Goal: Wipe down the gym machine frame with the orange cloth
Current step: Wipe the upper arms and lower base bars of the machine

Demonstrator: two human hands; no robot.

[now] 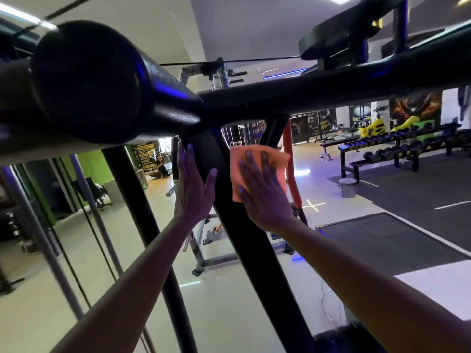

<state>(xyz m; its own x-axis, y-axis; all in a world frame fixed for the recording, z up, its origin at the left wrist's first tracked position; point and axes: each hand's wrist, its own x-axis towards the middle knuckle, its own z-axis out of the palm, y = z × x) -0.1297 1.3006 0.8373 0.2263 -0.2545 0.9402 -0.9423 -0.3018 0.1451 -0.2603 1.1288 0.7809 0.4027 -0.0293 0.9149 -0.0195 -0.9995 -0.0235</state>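
Two hands on a black gym machine frame [237, 225], one pressing an orange cloth [277, 161].

The frame, matte black tubing, runs from a joint at 12 o'clock down to 6 o'clock, with a thick padded roller [96, 82] at 10 o'clock. The cloth, a thin square, lies just right of centre against the slanted tube. The right hand [262, 189] presses it flat, fingers straight and spread. The left hand [191, 184], at 9 o'clock of the cloth, rests open-palmed on the tube, fingers extended together, thumb apart.
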